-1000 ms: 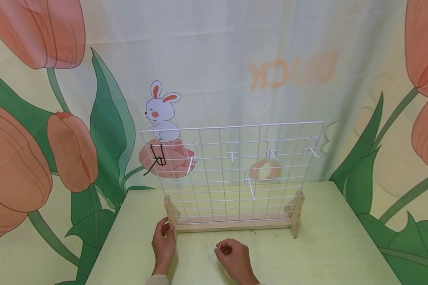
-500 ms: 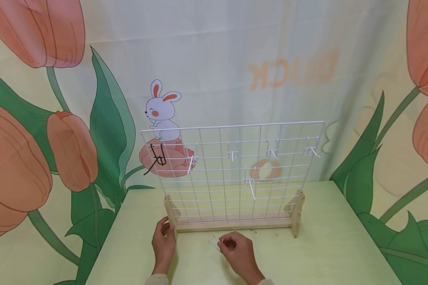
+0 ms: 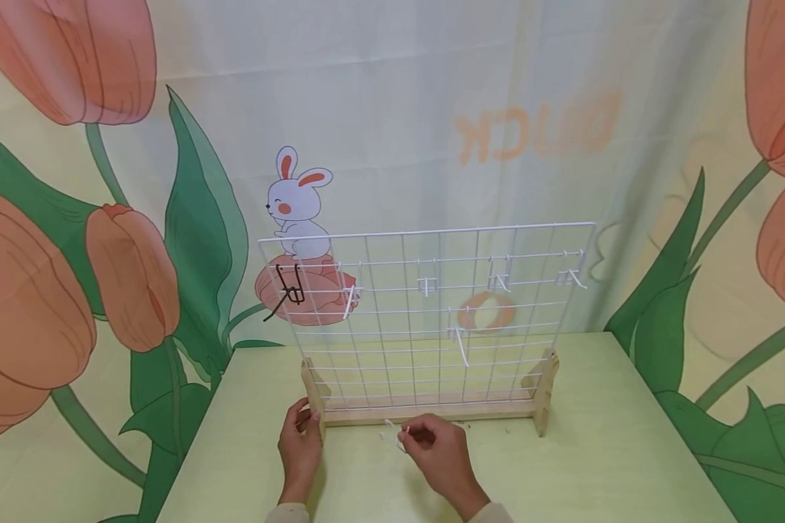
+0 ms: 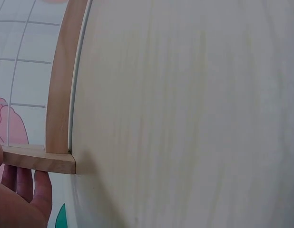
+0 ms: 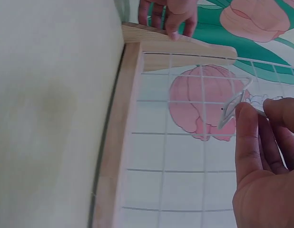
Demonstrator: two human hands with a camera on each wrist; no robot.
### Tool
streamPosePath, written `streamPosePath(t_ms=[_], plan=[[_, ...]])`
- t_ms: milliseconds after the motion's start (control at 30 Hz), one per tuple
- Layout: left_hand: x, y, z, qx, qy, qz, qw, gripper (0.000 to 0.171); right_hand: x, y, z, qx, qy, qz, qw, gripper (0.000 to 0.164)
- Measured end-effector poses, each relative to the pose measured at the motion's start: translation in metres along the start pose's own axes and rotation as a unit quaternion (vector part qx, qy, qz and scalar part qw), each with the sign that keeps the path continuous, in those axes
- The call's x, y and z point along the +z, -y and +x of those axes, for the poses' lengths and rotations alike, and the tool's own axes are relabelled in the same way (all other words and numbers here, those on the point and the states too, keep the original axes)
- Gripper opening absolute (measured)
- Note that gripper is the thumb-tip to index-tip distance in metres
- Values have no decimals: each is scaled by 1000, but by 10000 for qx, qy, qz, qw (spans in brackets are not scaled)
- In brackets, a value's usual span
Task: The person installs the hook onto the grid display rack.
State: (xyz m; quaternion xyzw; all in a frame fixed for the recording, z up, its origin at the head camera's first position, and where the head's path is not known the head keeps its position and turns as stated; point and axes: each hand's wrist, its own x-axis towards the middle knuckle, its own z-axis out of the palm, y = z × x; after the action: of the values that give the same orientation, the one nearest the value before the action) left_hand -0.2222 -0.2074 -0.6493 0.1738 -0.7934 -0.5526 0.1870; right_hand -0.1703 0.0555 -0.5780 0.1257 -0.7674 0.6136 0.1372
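Observation:
My right hand point(image 3: 441, 454) pinches a small white wire hook point(image 5: 232, 109) between thumb and fingertips, in front of the display stand. The hook's bent frame sticks out past the fingertips towards the left. Upright in the stand is a white wire grid panel point(image 3: 425, 232). At its left end my left hand point(image 3: 299, 454) holds the wooden side foot point(image 4: 40, 160), with the thumb on one face and the fingers on the other. Across the panel hang a black hook point(image 3: 292, 293) at the upper left and several white hooks, one of them lower down point(image 3: 461, 347).
A wooden base bar point(image 3: 432, 415) joins the two feet, the right foot point(image 3: 543, 399) standing free of any hand. Tiny bits point(image 3: 464, 423) lie by the bar on the pale table point(image 3: 595, 465). Behind hangs a printed curtain point(image 3: 392, 109) with tulips and a rabbit.
My right hand has moved slightly up and forward towards the base bar, with the white hook turning in its fingers. The left hand and the stand have stayed put.

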Motion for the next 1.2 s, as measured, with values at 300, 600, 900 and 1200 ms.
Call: streamPosePath(t_ms=[300, 600, 900, 1200], plan=[[0, 1, -1, -33, 16, -25, 10000, 36, -7, 34, 19, -614, -277, 48, 9977, 10], [0, 1, -1, 18, 2, -62, 10000, 36, -10, 64, 38, -1448, -528, 87, 9880, 14], [0, -1, -1, -33, 34, -70, 10000, 36, -13, 81, 53, -1908, -696, -72, 9791, 16], [1, 2, 1, 150, -113, 36, 9998, 36, -14, 100, 70, -2197, -838, -201, 9717, 9]])
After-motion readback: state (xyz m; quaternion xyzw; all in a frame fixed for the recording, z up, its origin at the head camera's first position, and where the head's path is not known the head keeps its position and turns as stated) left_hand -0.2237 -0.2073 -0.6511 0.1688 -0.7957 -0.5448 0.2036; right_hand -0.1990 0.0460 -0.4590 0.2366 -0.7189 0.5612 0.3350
